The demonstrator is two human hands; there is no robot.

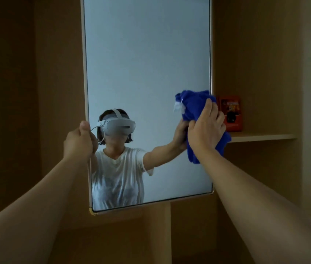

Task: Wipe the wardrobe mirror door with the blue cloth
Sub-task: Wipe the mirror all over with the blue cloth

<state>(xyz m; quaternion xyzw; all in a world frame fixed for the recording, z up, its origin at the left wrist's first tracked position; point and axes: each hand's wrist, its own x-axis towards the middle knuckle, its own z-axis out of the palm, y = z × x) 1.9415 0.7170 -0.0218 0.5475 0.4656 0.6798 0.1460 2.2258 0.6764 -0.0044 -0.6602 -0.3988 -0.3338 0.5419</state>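
A deep blue cloth (196,107), a pale gold-edged mirror door (147,54), tan wood wardrobe (255,54), and an orange-red box (231,113) printed with black.

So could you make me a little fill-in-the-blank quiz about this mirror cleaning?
1. The cloth pressed to the mirror is ____ in colour.
2. It is held by the person's ____ hand.
3. The left hand grips the mirror's ____ edge.
4. The orange box stands on a ____.

Missing words: blue; right; left; shelf.
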